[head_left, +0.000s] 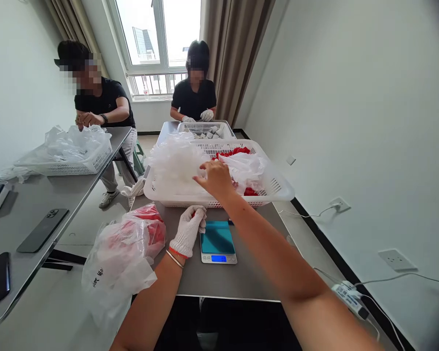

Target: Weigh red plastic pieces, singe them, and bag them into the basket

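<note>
My left hand (189,229), in a white knitted glove, is closed just left of a small scale (217,239) with a teal plate and a lit display. A bit of red shows between its fingers. My bare right hand (216,179) reaches over a large white basket (205,201), thumb and fingers apart, holding nothing that I can see. Under and beside it lie clear plastic bags (177,161) and red items (250,191). Left of my gloved hand, a clear bag of red items (142,234) hangs over the table's edge.
Behind the basket, a person in white gloves (207,115) works at a smaller basket (223,129) of grey pieces. At left, another person (106,107) handles plastic bags (73,144) on a side table (76,183) with phones (43,230). A power strip (351,300) lies at lower right.
</note>
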Demonstrator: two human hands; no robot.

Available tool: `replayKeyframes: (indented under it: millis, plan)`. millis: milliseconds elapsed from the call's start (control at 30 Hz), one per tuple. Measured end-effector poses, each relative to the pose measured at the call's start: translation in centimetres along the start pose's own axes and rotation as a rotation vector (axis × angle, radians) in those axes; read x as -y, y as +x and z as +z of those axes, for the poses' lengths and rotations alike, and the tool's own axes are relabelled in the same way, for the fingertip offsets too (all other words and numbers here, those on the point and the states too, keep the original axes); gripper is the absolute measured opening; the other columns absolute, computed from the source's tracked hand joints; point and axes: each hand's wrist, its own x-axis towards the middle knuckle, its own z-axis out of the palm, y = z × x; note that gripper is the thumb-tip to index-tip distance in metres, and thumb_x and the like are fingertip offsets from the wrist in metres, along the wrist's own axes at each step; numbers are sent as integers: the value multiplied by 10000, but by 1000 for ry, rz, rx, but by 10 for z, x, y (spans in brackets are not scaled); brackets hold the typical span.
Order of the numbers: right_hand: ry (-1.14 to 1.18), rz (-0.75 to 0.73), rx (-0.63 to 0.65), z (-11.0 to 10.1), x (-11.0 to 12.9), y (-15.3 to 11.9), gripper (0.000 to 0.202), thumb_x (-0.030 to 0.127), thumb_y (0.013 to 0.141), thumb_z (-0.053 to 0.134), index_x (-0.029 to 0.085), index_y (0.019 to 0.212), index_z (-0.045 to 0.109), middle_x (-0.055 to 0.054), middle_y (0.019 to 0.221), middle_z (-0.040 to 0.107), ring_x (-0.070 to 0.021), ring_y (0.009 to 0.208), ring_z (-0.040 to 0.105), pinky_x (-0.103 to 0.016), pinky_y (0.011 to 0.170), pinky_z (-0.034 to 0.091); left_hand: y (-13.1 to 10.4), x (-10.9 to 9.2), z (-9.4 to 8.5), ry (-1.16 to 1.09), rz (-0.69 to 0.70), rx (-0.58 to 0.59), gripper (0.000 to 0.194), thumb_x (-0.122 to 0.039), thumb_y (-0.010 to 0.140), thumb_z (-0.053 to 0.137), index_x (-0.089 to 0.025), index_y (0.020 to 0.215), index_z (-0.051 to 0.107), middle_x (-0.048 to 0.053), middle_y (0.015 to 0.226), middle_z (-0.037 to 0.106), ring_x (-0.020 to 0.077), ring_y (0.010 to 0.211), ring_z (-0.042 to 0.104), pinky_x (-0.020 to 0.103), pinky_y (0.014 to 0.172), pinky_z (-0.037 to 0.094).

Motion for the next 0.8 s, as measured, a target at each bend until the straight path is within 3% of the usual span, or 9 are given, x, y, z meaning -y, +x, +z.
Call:
replayKeyframes:
  millis: [100,167,300,533,633,800]
  plan:
    - [97,138,62,20,24,25,570,472,853,657,93,1271,573,-175,1183,674,-308,1136,597,-385,939,444,2,2,-2,75,14,-23,331,-478,830,644,-154,895,641,-1,662,599,73,503,524,176,443,426]
    - [175,276,114,33,37,40,667,470,817,698,67,1322,532,-194,1199,671,-306,1119,618,-355,876,474,4,3,-4,92,25,-22,336,-465,810,663,-150,926,652,11,680,621,92,547,570,189,485,464]
    - [294,404,134,40,44,58,296,325,872,615,159,1110,678,-108,1067,733,-237,976,679,-295,787,482,7,3,-8,34,25,-60,347,-465,774,690,-154,917,637,-12,657,584,78,525,523,175,460,417]
    - [472,382,-238,18,18,61,225,278,868,532,160,944,708,-99,929,735,-227,874,666,-334,805,482,8,-5,-6,-127,-12,-155,394,-520,759,710,-162,835,563,-64,597,480,43,464,386,154,404,270]
    - [603,380,-357,3,4,57,237,258,836,531,153,987,681,-92,900,718,-212,833,660,-335,778,496,6,-8,-4,-136,-16,-150,469,-596,743,701,-159,869,585,-72,552,453,51,431,356,164,375,236]
    - [780,408,-514,-26,-15,11,251,320,845,519,188,1045,594,-74,975,677,-168,784,644,-294,688,508,0,-15,-5,-107,-18,-174,617,-773,774,534,-177,623,478,-61,469,365,46,372,266,186,332,130]
